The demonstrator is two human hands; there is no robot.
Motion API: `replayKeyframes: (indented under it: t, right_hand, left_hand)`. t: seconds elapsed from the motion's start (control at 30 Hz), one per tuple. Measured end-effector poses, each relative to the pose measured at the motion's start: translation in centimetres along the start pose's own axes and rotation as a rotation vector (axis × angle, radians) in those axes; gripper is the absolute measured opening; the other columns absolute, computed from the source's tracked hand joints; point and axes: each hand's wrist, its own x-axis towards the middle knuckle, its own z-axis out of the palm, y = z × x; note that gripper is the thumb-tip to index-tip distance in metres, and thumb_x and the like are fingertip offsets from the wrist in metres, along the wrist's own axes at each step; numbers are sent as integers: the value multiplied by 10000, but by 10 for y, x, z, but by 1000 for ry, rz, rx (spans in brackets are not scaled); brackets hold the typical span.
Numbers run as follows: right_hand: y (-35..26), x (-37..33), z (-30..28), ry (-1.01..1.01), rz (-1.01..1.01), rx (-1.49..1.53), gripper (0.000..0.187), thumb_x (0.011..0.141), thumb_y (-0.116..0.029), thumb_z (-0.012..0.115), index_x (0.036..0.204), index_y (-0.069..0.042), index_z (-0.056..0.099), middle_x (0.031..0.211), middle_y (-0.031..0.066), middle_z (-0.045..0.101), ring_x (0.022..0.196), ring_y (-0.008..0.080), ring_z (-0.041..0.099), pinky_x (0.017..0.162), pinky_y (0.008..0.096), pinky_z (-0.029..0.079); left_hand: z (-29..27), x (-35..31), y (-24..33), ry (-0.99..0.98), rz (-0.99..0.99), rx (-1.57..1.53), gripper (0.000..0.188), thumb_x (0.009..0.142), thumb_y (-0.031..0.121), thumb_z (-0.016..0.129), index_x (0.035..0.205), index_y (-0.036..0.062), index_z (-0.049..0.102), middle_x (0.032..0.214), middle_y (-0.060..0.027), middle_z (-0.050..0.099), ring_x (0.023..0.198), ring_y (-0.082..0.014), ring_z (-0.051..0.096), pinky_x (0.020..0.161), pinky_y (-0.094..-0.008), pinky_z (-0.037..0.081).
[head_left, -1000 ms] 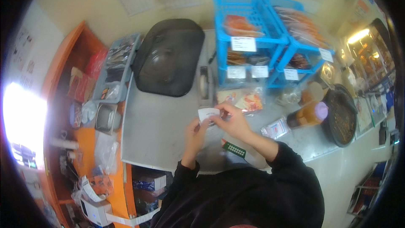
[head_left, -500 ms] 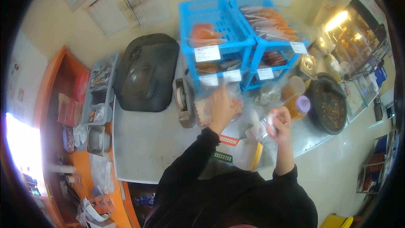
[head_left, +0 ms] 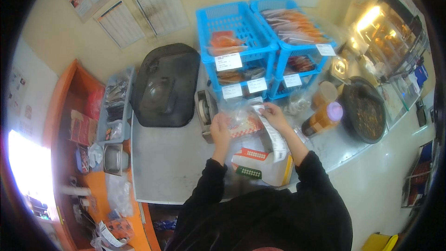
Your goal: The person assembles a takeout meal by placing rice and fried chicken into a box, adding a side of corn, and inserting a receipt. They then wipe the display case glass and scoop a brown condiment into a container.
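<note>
The right hand (head_left: 275, 117) pinches the upper part of a long, narrow white paper strip (head_left: 278, 148) between thumb and fingers; this one-end grip leaves the lower length free, directed toward the front edge of the grey metal worktop (head_left: 158, 162). The left hand (head_left: 220, 131) is narrow, fingers curled at the left side of a clear plastic bag (head_left: 238, 112) with a red-and-white checked packet (head_left: 248, 128) in it. The bag lies inward from the front edge, between the hands, probably so that both can reach it.

A grey tape dispenser (head_left: 204, 114) stands just beside the left hand, presumably for ready access. A red, white, green and yellow printed carton (head_left: 269, 172) lies near the front edge. Blue plastic baskets (head_left: 260, 52) are stacked toward the rear edge, labels outward, likely for reading from the front.

Limits of view: whether the left fingers grip the plastic cannot be told. The right hand covers part of the strip; its print is illegible. Black sleeves (head_left: 306, 176) hide part of the front edge.
</note>
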Motion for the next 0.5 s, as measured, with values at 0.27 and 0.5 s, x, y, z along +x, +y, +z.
replayKeyframes:
  t: [0.27, 0.5]
  right_hand:
    - [4, 1, 11, 173, -12, -633, 492, 838, -295, 652, 1210, -33, 466, 990, 283, 634, 940, 448, 606, 791, 505, 474]
    - [-14, -32, 8, 291, -38, -894, 562, 845, -290, 629, 1306, -50, 416, 1124, 250, 564, 1011, 420, 581, 839, 493, 474]
  left_hand:
    - [-39, 17, 44, 135, 106, -316, 191, 957, 168, 438, 836, 40, 511, 649, 7, 435, 593, -75, 421, 557, -248, 365]
    - [-34, -13, 71, 95, 79, -247, 142, 952, 160, 489, 887, 44, 540, 591, 42, 389, 533, -49, 371, 510, -229, 317]
